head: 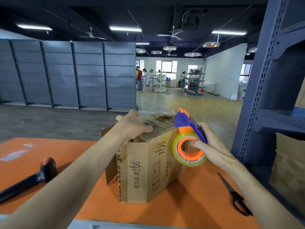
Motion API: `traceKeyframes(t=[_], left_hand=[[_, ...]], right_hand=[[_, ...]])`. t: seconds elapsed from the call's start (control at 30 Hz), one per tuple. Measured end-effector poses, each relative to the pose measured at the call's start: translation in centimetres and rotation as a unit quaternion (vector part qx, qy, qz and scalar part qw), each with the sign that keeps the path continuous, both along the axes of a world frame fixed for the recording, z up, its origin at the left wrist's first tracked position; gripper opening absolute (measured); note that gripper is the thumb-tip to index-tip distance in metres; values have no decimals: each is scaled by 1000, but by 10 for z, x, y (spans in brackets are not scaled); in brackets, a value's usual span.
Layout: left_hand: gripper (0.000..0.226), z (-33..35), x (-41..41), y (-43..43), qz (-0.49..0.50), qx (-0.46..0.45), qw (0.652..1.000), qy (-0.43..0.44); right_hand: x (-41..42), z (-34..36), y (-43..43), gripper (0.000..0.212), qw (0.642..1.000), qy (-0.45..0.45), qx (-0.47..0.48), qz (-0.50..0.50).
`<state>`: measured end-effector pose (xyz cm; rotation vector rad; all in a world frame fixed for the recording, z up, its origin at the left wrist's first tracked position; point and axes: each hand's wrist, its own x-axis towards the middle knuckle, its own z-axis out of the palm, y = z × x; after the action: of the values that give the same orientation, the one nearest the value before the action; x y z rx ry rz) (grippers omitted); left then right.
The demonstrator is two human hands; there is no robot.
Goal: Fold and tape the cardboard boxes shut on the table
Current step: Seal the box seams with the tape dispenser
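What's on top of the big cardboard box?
The left hand lies flat on the top flaps of the cardboard box. The hand and flaps hide what is inside.

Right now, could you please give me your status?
Left hand flat on cardboard box top flap. Right hand holds tape dispenser at box's right edge. Scissors aside, clear.

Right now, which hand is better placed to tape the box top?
Right hand: it holds the tape dispenser beside the cardboard box, while the left hand presses the top flap.
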<state>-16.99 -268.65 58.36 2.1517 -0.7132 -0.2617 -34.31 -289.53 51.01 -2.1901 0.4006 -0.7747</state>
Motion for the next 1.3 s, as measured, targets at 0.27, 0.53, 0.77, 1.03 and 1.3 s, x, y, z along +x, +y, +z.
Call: traceKeyframes(t=[0.27,0.53,0.77,1.03,1.3], left_hand=[[98,-7,13,-7,-11,-10,1000,-27],[68,-10,10,-19,-59,152,975,-151],[77,3,13,-33,-98,198,964,-149],[59,-6,19,-38,-116,164,965,-168],[71,-31,8,-28,-36,158,935,-316]], right_hand=[[-3,10,-2,41,994,-33,99,15],[-11,0,14,39,992,-48,98,63],[-6,2,19,41,989,-69,111,73],[-7,1,23,44,987,-72,116,80],[-5,-2,29,40,990,-66,106,72]])
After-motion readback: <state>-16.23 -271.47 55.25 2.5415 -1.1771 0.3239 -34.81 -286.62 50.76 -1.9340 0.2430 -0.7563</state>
